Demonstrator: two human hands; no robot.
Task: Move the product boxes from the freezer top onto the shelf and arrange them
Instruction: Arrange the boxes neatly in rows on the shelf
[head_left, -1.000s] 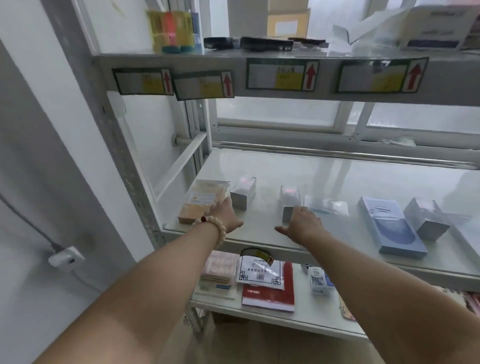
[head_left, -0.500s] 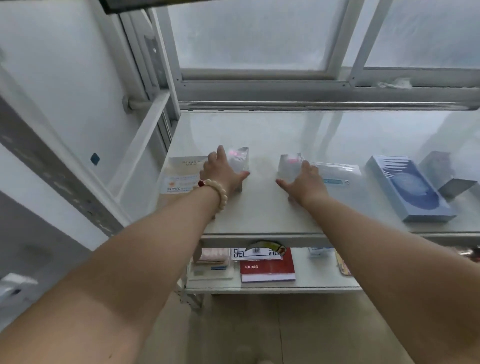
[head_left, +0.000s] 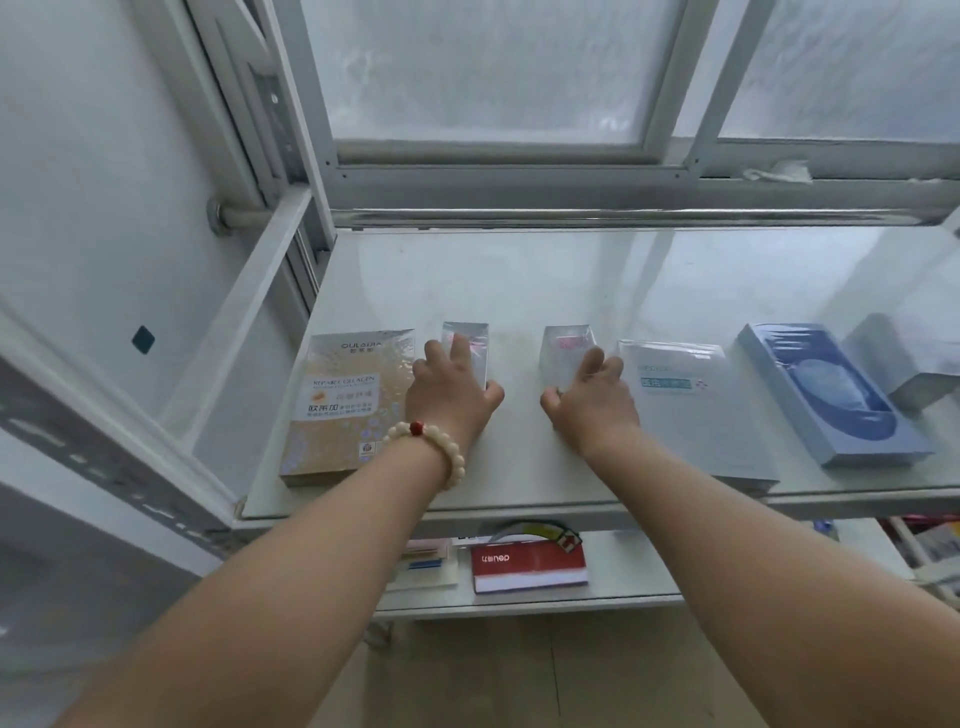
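"Gripping now, not just reaching as before?"
"Yes. The left hand (head_left: 453, 402) curls fingers round the left box (head_left: 470, 340), the right hand (head_left: 589, 408) round the right box (head_left: 563, 347), both on the shelf (head_left: 571, 280)."
"Meaning?"
"Arranging is under way, likely."

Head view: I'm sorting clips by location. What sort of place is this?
Likely a shop stockroom or storage corner: a metal shelf beside a frosted window, holding packaged product boxes, like the gold box and blue box.

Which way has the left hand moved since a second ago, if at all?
Yes: the left hand went from the gold box's near corner back toward the window, onto the small clear box.
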